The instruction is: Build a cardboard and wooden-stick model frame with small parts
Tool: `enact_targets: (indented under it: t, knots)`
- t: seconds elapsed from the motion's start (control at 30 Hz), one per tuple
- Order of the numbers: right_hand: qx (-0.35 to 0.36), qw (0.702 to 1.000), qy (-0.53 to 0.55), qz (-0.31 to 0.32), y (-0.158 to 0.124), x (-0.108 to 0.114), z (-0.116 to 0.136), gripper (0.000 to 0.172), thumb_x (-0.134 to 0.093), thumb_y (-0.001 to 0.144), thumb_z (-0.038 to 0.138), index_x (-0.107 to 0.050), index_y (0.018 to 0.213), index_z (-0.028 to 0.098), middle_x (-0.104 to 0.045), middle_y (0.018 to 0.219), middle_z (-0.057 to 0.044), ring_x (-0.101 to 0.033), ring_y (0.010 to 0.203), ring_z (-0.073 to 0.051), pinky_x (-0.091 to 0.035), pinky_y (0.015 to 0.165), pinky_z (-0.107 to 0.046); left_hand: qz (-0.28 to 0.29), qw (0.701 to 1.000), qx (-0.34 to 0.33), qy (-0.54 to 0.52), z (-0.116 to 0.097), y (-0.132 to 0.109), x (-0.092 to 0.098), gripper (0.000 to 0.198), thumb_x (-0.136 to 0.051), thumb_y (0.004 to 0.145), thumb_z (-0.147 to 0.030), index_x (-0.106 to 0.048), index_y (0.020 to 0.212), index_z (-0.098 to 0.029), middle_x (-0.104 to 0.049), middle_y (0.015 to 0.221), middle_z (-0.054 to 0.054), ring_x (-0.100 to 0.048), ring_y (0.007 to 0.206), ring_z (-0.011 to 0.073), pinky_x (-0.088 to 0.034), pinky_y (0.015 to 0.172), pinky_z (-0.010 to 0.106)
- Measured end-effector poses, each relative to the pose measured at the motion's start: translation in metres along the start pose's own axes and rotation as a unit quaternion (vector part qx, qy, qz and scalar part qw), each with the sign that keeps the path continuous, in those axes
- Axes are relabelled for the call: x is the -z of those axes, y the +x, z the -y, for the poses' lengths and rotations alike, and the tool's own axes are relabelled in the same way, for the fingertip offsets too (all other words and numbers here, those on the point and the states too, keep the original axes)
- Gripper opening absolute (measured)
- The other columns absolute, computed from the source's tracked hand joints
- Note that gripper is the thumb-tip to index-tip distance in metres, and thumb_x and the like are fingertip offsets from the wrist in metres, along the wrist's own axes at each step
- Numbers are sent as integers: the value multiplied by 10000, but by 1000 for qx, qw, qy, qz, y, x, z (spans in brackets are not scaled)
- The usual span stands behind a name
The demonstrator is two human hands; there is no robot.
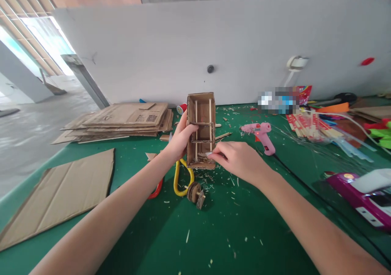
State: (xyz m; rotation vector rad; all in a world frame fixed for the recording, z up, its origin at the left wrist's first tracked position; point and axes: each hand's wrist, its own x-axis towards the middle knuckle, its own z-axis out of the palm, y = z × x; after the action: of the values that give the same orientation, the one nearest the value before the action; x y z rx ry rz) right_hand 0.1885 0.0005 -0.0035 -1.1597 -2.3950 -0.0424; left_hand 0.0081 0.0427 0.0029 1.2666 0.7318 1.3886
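My left hand grips the left side of a narrow open cardboard box, its thumb over the inner edge. The box is raised above the green table, its open face toward me. Two thin wooden sticks run lengthwise inside, with cardboard dividers across the middle. At the lower right edge of the box, my right hand pinches a small whitish piece, too small to name. Below the box lie cardboard discs on a stick, beside a yellow loop-shaped handle. A red loop is partly hidden by my left forearm.
A pink glue gun with a black cord lies at the right. Stacked cardboard and a loose cardboard sheet are at the left. A purple-and-white device stands at the right edge. Scraps litter the green table; behind rises a white wall.
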Motion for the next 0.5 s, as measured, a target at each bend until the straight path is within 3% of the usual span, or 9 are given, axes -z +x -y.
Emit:
enact_targets:
  t: [0.17, 0.37, 0.5]
  knots:
    - [27, 999, -30, 29, 2, -2, 6, 231, -524, 897, 342, -600, 763, 170, -659, 708, -24, -590, 634, -146, -297, 510, -273, 10, 1000, -14, 27, 0, -1, -6, 472, -545, 707, -185, -479, 1172, -226, -638, 1015, 21, -592, 953, 210, -474, 823, 335]
    - [92, 984, -146, -48, -2, -15, 5, 288, -439, 945, 309, -580, 756, 144, -622, 660, -35, -582, 620, -160, -226, 470, -301, -5, 999, -17, 41, 1, 0, -6, 541, -519, 716, -171, -429, 1246, -237, -633, 1034, 20, -596, 952, 205, -481, 821, 335]
    - [88, 978, -171, -88, -2, -23, 5, 319, -394, 963, 297, -569, 750, 137, -613, 665, -43, -586, 627, -161, -223, 456, -303, 1, 999, -20, 26, 3, 1, -5, 565, -518, 725, -161, -407, 1272, -250, -633, 1069, 21, -597, 969, 209, -490, 824, 335]
